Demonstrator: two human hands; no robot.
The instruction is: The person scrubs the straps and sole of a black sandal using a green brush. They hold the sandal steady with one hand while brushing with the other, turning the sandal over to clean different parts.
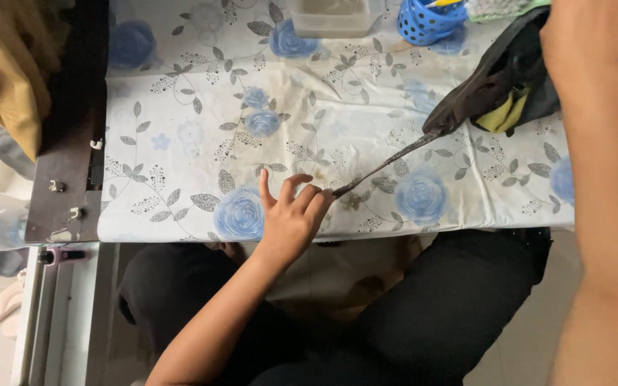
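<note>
The left hand (pixel 291 214) pinches the thin end of a dark strap (pixel 384 166) above the flowered tablecloth (pixel 180 129). The strap runs up and to the right to a black bag (pixel 498 78), which the right hand (pixel 588 43) grasps from above.

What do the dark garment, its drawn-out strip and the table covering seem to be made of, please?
The dark garment looks like soft matt cloth: it folds and bunches, with a yellow lining. The strip, pinched by the left hand, seems thin fabric cord. The table covering looks like smooth printed plastic or oilcloth, faintly glossy.
</note>
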